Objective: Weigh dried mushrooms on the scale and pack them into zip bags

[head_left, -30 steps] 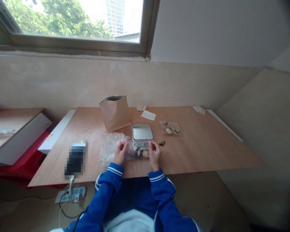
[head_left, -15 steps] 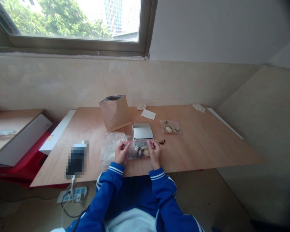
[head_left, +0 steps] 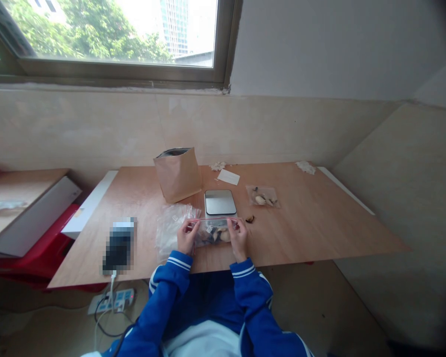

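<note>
A clear zip bag (head_left: 212,234) with a red strip along its top lies near the table's front edge, holding pale and dark dried pieces. My left hand (head_left: 187,235) pinches its top left corner, and my right hand (head_left: 238,237) grips the top right one. Just behind the bag stands a small kitchen scale (head_left: 220,202) with a silver plate; the bag hides its front part. To the left of my left hand lies a pile of clear zip bags (head_left: 169,230). A dark dried scrap (head_left: 250,218) rests right of my right hand.
A brown paper pouch (head_left: 178,176) stands open at the back. Another filled clear bag (head_left: 262,197) lies right of the scale. A white card (head_left: 228,177) and pale crumbs (head_left: 218,166) are near the wall. At left, a blurred phone (head_left: 119,248) is plugged into a cable.
Both hands keep hold of the zip bag's top edge, with hardly any movement. The whole view has shifted very slightly.
</note>
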Available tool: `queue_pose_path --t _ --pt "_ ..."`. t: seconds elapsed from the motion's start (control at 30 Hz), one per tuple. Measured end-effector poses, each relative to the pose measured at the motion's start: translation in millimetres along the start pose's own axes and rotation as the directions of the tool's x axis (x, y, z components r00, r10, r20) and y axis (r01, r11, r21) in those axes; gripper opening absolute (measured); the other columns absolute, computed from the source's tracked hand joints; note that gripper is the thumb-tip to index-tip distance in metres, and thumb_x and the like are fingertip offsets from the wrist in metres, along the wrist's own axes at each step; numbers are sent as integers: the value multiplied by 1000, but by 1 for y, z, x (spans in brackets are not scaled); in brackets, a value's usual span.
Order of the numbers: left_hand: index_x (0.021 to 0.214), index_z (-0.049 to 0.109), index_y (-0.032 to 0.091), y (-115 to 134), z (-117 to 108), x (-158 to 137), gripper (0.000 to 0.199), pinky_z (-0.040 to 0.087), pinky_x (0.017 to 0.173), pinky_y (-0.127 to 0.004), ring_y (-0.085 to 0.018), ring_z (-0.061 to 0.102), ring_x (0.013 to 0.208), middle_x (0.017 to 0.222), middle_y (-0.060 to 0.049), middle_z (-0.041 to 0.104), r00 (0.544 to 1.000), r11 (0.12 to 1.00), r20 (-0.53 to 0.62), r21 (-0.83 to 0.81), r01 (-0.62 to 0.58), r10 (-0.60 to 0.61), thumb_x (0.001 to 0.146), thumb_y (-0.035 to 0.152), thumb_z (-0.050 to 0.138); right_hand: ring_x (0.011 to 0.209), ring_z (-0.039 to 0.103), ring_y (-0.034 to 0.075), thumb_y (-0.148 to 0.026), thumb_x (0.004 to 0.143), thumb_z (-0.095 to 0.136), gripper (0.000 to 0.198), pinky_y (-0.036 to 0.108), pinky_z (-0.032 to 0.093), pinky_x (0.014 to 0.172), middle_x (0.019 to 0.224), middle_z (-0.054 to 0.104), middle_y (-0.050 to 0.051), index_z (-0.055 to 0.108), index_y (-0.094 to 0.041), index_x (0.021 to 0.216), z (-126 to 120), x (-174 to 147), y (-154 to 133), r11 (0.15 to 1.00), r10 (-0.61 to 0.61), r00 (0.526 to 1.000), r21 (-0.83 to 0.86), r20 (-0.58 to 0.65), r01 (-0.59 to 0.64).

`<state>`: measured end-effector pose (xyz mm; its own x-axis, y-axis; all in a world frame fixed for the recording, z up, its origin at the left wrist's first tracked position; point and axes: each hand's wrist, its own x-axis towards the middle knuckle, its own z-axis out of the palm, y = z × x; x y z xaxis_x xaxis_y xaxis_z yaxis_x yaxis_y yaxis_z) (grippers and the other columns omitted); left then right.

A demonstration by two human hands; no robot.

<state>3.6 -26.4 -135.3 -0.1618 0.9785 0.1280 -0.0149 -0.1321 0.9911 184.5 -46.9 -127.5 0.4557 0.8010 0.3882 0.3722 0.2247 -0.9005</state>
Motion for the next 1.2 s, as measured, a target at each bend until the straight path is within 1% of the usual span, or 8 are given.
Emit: queue_pose_path --t 0.1,0.17,0.23,0.33,0.63,0.83,1.07,1.2 --pt "82 73 19 8 -1 -3 21 44 61 -25 -15 60 71 82 -4 69 994 992 37 59 -108 106 76 39 70 102 57 24 -40 88 52 32 41 43 90 107 64 11 63 -18 109 -10 2 -18 982 -134 991 -134 -23 130" --pt "79 73 20 16 -2 -4 18 44 63 -26 -17 60 75 82 -5 69 979 977 86 92 -194 186 77 37 69 114 53 26 -35 88 53 36 45 35 99 120 61 11 58 -21 120 -16 6 -36 937 -245 968 -242 62 253" --pt "79 74 21 24 -2 -5 16 44 63 -27 -17 60 75 80 -5 69 959 959 138 109 -261 246 78 36 69 115 54 26 -31 88 55 29 44 30 101 117 64 8 62 -25 115 -19 11 -56 880 -303 912 -286 277 379" --pt "81 74 21 36 -1 -6 15 43 63 -29 -18 59 73 79 -6 69 940 947 205 112 -301 274 79 35 68 99 62 22 -28 88 57 12 39 31 95 96 71 3 68 -26 94 -16 17 -75 835 -295 786 -253 543 488" --pt "80 73 22 50 -3 -12 14 41 65 -29 -18 57 72 78 -4 68 926 941 253 116 -318 281 80 34 67 72 62 18 -19 94 51 23 35 29 87 74 71 0 65 -23 77 -4 23 -79 767 -397 680 -184 617 615" --pt "83 73 23 53 3 -16 15 43 67 -30 -18 55 69 75 -4 65 910 915 265 166 -368 318 83 34 63 78 61 19 -9 89 48 28 35 31 87 74 71 3 67 -22 74 -7 26 -80 728 -342 685 -279 643 626" --pt "83 73 23 60 -3 -16 13 43 68 -30 -20 58 76 80 -5 68 900 914 271 132 -385 340 83 31 63 77 63 19 -32 94 54 20 36 31 89 80 73 0 68 -24 82 -18 26 -72 795 -306 694 -226 651 563" --pt "81 71 21 61 -2 -16 10 44 68 -30 -19 59 75 79 -5 67 895 906 276 141 -398 351 82 29 65 72 62 18 -27 95 50 24 35 33 86 78 73 1 68 -23 80 -19 24 -66 794 -314 701 -228 640 564"
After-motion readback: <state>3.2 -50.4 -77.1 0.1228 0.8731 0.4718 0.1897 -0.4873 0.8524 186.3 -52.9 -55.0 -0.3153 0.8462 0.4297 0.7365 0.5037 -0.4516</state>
